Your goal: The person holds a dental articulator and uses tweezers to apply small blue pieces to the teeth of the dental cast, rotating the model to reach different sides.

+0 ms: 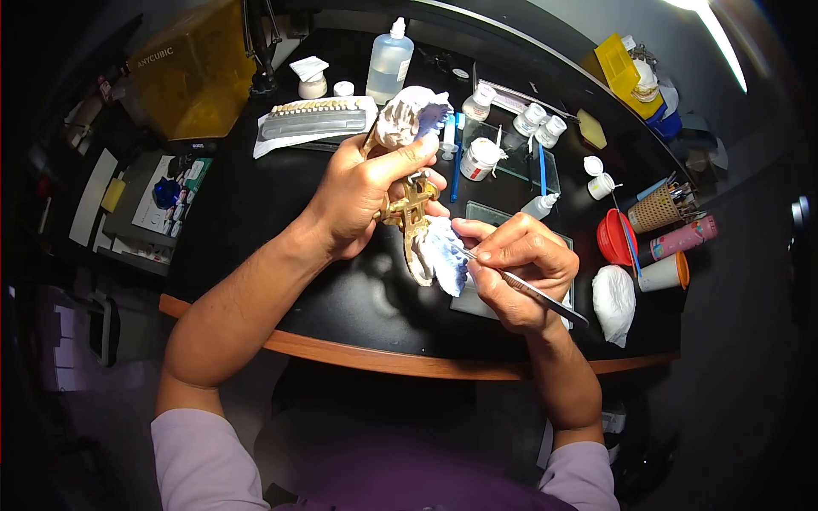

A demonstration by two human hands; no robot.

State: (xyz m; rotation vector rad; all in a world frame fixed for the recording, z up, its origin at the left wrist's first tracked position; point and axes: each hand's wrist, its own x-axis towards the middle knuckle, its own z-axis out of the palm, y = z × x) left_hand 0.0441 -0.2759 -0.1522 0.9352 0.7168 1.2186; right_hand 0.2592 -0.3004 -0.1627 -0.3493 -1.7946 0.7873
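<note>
My left hand point(362, 192) is wrapped round a brass hinged frame point(415, 203), held up over the black table. A white and blue plaster cast point(405, 119) sits at the frame's upper end, by my thumb. At its lower end is a second cast point(443, 254), white with a bluish face. My right hand point(528, 268) grips a slim metal instrument point(537, 292) like a pen. The instrument's tip is at the right side of the lower cast; whether it touches cannot be made out.
Behind my hands stand a clear bottle point(389, 64), a shade-tab holder point(313, 122) and a white jar point(481, 159). Glass plates point(473, 300) lie under my right hand. On the right are a red bowl point(613, 237), a brush holder point(656, 210) and a crumpled white cloth point(613, 304).
</note>
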